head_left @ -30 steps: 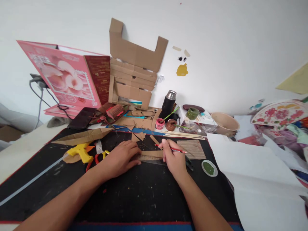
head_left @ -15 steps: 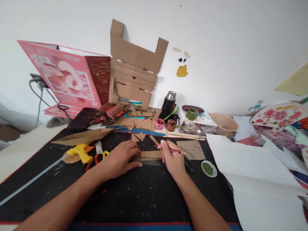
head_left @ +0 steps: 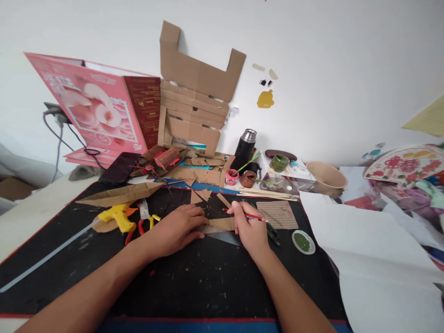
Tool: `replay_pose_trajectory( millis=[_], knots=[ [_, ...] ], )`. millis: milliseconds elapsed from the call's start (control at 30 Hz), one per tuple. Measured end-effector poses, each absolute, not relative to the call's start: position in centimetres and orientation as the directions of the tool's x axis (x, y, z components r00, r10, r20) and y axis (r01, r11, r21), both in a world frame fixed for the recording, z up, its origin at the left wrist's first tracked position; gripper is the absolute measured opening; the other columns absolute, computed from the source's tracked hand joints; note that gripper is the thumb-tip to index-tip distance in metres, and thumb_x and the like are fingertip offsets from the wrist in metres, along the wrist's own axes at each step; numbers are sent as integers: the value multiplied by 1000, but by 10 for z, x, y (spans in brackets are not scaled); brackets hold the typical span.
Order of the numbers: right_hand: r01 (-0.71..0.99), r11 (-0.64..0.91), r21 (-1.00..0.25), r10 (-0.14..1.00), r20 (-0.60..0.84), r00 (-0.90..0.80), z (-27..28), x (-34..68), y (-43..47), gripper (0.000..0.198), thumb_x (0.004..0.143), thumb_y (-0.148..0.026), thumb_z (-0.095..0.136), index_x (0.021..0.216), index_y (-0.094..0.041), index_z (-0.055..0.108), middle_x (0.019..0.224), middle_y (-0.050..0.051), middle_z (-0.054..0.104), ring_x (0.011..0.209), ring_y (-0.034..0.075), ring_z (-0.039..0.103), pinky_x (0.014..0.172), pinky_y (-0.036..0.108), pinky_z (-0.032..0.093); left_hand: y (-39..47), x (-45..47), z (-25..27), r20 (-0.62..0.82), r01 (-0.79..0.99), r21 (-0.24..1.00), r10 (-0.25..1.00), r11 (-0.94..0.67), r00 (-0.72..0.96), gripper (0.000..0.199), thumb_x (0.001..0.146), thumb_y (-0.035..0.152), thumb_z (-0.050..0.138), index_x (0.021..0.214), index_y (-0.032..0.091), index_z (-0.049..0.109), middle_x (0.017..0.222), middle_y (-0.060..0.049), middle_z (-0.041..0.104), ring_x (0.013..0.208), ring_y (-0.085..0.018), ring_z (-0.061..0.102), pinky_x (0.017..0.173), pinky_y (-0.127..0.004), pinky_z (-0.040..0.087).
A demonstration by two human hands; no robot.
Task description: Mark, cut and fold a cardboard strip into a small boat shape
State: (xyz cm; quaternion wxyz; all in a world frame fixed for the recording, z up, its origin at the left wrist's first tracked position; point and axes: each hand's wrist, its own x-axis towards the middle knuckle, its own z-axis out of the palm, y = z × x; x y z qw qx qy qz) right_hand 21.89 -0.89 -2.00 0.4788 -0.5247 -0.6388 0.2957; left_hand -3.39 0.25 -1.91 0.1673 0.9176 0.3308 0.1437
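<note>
A narrow strip of brown cardboard [head_left: 220, 225] lies on the black mat, between my hands. My left hand [head_left: 182, 227] presses on its left end with bent fingers, the thumb on the near side. Along the strip's near edge is a clear, flat, ruler-like piece [head_left: 225, 237], partly under the left fingers. A slim red pencil [head_left: 255, 217] is pinched in my right hand [head_left: 252, 233], its tip pointing left above the strip. Past the right hand lie a dark green tool [head_left: 273, 234], partly hidden, and a corrugated cardboard piece [head_left: 281, 214].
Left of my hands are a yellow glue gun [head_left: 120, 218], red-and-yellow-handled pliers [head_left: 150, 224] and a folded cardboard piece [head_left: 120, 194]. Paint jars [head_left: 248, 179], wooden sticks [head_left: 267, 194] and a black flask [head_left: 244, 150] stand behind. A lid of green paint [head_left: 303, 242] sits at right.
The clear piece has swung slightly toward me at its right end, so more of it shows below the strip. The view has shifted a little; both hands stay nearly in place.
</note>
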Motion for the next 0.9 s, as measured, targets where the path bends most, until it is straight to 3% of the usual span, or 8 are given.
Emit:
replay_pose_trajectory(
  millis=[233,500,667,900],
  knots=[
    [402,282,-871,952,307,-1,-21,219,-11,54,111,-63,53,82,-24,77,45,-4,53,43,17,53,54,30,44,1,-38,-15,160,564,432,676,-703,720,29,103,21,71,132,23,69,127,-9,73,122,-30,66,108,-46,49],
    [384,270,-883,960,275,-42,-17,217,-14,49,111,-59,55,83,-25,76,45,-4,53,43,18,53,56,31,46,-4,-43,-7,110,625,346,692,-700,713,7,105,26,67,111,22,70,110,-6,71,105,-28,65,93,-42,50],
    [386,273,-881,960,276,-50,-17,217,-14,48,111,-58,54,83,-25,75,46,-4,52,45,18,54,56,32,44,-9,-42,-7,155,605,345,679,-718,717,12,107,33,62,106,22,68,105,-6,69,100,-28,64,92,-42,50],
    [383,241,-892,968,249,-28,-25,218,-10,51,111,-62,55,83,-24,75,46,-5,52,43,17,51,55,30,44,-10,-44,-11,113,626,322,685,-710,720,9,107,29,64,108,21,66,107,-7,71,98,-27,66,90,-41,50]
  ],
)
